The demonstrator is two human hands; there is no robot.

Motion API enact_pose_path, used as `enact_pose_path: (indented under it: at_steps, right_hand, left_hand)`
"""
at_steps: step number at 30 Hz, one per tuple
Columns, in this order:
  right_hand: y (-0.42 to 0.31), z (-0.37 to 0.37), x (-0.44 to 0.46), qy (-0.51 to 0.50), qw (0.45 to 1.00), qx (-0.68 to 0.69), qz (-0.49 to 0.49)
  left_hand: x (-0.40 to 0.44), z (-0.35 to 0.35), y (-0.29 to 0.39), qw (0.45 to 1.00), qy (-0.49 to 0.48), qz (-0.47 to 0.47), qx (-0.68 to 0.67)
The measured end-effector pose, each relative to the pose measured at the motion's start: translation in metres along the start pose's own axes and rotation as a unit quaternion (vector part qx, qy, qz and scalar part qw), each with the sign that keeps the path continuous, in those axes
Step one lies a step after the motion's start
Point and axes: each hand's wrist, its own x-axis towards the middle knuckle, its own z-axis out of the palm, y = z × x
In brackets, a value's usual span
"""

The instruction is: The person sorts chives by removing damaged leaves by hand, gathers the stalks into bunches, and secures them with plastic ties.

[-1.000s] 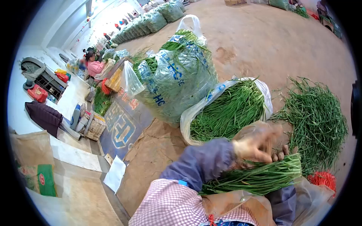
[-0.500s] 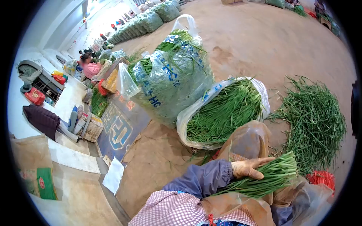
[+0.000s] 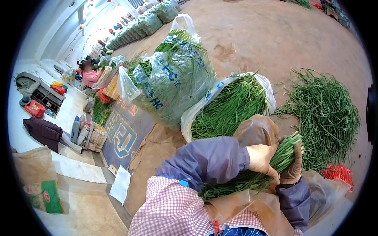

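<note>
A thick bunch of long, thin green stalks, like chives (image 3: 284, 156), lies across my lap with its pale cut ends pointing up and to the right. My left hand (image 3: 263, 158) is wrapped over the middle of it. On the other side, my right hand (image 3: 292, 170), in a brownish glove, grips the bunch near the cut ends. Clear plastic sheeting (image 3: 258, 129) covers my knees. Just beyond them stands an open white plastic bag (image 3: 271, 92) full of similar stalks.
A tall, stuffed clear bag (image 3: 177, 86) stands behind the open one. To the right lie a loose pile of green stalks (image 3: 325, 118) and red ties (image 3: 338, 175). White paper (image 3: 120, 185) is at the left. A person in pink (image 3: 90, 76) sits farther back.
My right hand has come into view and taken hold of the bunch near its cut ends. The bunch has tilted more upright, and my left hand has shifted up with it.
</note>
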Motion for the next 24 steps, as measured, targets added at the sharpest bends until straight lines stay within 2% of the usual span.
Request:
enact_pose_path:
  at_steps: [3,4,8,10,11,13,15,17,19,21,23,24]
  right_hand:
    - [0.002,-0.016,0.006,-0.025,0.999,0.026,0.011]
    - [0.007,-0.020,0.005,-0.001,0.999,0.037,-0.012]
    - [0.006,-0.034,-0.009,-0.010,0.996,0.072,0.054]
    - [0.000,-0.021,-0.017,-0.034,0.993,0.090,0.064]
    - [-0.009,-0.016,-0.028,-0.023,0.994,0.095,0.054]
    - [-0.009,-0.024,-0.029,0.000,0.995,0.091,0.044]
    - [-0.015,-0.032,-0.027,-0.031,0.997,0.000,0.071]
    - [-0.017,-0.035,-0.020,-0.039,0.997,-0.056,0.046]
    - [-0.014,-0.053,-0.017,-0.033,0.998,0.001,0.051]
    - [-0.024,-0.058,-0.012,-0.018,1.000,-0.003,-0.005]
    - [-0.043,-0.060,-0.011,-0.019,0.999,0.041,-0.021]
    - [-0.053,-0.064,-0.013,0.022,0.996,-0.035,-0.074]
  left_hand:
    - [0.004,-0.008,-0.009,0.999,-0.039,0.026,-0.014]
    - [0.004,-0.009,-0.011,0.998,-0.052,0.037,-0.024]
    - [0.002,-0.010,-0.013,0.996,-0.067,0.052,0.030]
    - [0.002,-0.006,-0.026,0.987,-0.091,0.056,-0.120]
    - [0.009,0.003,-0.031,0.969,-0.129,0.066,-0.199]
    - [0.012,0.018,-0.041,0.925,-0.130,0.073,-0.349]
    - [0.014,0.056,-0.062,0.874,-0.124,0.119,-0.454]
    - [0.010,0.053,-0.053,0.836,-0.147,0.105,-0.518]
    - [0.006,0.054,-0.045,0.838,-0.104,0.095,-0.527]
    - [0.004,0.054,-0.045,0.827,-0.085,0.080,-0.550]
    - [0.004,0.058,-0.051,0.825,-0.084,0.079,-0.553]
    - [0.003,0.062,-0.050,0.815,-0.081,0.068,-0.569]
